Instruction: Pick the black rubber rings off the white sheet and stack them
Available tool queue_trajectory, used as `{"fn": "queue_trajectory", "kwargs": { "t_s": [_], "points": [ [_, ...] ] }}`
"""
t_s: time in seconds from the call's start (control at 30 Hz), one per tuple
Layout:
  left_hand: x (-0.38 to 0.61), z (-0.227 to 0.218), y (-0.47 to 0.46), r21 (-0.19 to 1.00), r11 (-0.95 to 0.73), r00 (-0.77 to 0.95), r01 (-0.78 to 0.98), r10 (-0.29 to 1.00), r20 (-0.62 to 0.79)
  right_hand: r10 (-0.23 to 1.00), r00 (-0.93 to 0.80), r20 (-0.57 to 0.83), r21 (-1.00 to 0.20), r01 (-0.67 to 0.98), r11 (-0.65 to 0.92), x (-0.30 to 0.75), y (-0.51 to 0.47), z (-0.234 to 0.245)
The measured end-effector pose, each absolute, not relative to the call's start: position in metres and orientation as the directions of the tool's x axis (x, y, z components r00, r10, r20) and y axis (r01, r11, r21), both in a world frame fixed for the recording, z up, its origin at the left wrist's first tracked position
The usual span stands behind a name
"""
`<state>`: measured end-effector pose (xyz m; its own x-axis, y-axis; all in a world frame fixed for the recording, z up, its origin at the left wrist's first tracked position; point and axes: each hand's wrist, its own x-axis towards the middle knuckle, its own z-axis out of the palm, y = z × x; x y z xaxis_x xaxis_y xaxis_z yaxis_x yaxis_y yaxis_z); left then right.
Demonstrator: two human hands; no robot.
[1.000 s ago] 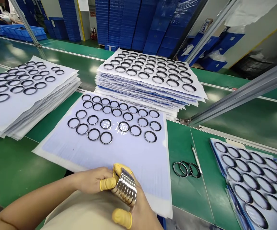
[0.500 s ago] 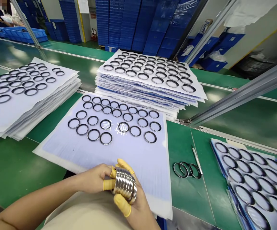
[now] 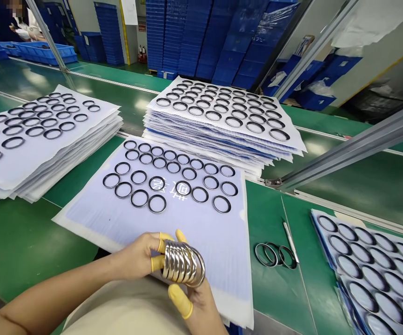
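Several shiny metal rings [image 3: 182, 264] stand side by side as a short roll, held between both hands above the near edge of a white sheet. My left hand [image 3: 140, 257] pinches the left end of the roll, with yellow finger cots on its fingertips. My right hand [image 3: 203, 300] supports the roll from behind and below. Its thumb, in a yellow cot, stands off the rings, and most of its other fingers are hidden behind them. Beyond the hands, black-edged rings [image 3: 157, 204] lie spread in rows over the far part of the sheet [image 3: 187, 232].
Paper stacks topped with rings stand at left [image 3: 93, 125] and at back [image 3: 229, 153]. On the green table [image 3: 264, 298] at right lie a few loose rings [image 3: 266, 255], a pen-like tool [image 3: 290, 242] and a ring-covered sheet [image 3: 365, 242]. A metal post [image 3: 355, 144] slants across. A person [image 3: 36, 28] is far left.
The roll of rings has turned and fanned out slightly to the right between my hands. My right thumb has stayed apart from it. The view has shifted slightly.
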<state>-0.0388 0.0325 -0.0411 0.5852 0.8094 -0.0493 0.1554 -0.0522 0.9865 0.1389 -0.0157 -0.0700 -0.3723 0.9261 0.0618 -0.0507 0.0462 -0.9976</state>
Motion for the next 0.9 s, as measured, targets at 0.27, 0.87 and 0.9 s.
{"fn": "queue_trajectory", "kwargs": {
  "t_s": [0.27,0.87,0.9],
  "points": [
    [-0.046,-0.048,0.033,0.78,-0.556,0.628,0.287,0.724,0.285,0.812,-0.581,-0.052,-0.984,-0.107,-0.139,0.144,-0.014,-0.061],
    [-0.064,-0.042,0.048,0.902,-0.219,0.865,0.373,0.434,-0.252,0.801,-0.597,0.046,-0.999,-0.025,0.038,0.138,-0.007,-0.056],
    [-0.065,-0.044,0.048,0.928,-0.12,0.878,0.353,0.386,-0.284,0.776,-0.629,0.034,-0.999,-0.036,0.014,0.138,-0.007,-0.052]
  ]
}}
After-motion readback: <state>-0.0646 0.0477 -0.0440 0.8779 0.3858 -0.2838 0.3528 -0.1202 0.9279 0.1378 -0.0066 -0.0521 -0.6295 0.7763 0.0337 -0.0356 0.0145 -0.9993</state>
